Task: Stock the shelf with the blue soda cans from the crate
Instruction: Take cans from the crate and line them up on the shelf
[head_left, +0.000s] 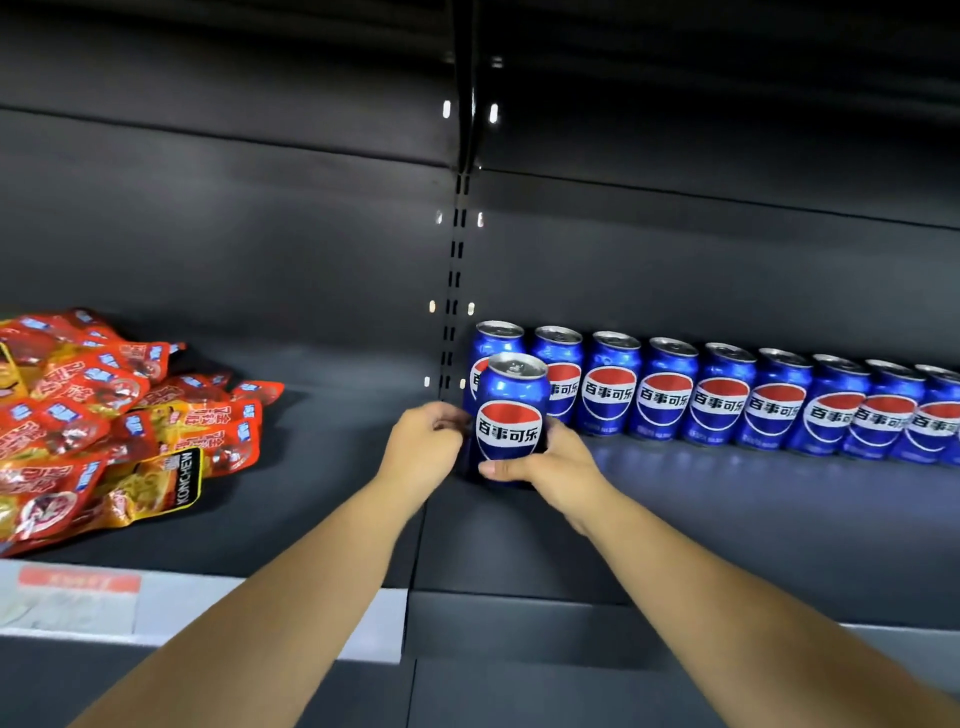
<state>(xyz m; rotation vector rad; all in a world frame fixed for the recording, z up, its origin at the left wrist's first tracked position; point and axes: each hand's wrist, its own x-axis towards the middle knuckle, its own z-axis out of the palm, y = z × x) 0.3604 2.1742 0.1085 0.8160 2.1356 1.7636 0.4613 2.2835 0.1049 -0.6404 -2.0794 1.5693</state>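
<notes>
A blue soda can (511, 415) with a red, white and blue logo stands upright at the left end of the dark shelf (727, 519), in front of the back row. My right hand (545, 462) grips its lower right side, thumb across the front. My left hand (428, 441) has its fingers curled against the can's left side. Behind it, a row of several matching blue cans (727, 400) lines the back of the shelf and runs off to the right. The crate is out of view.
A heap of red and orange snack packets (104, 421) lies on the neighbouring shelf to the left. A slotted upright (452, 291) divides the two bays. A pale price strip (78, 603) runs along the left shelf's front edge. Another shelf overhangs above.
</notes>
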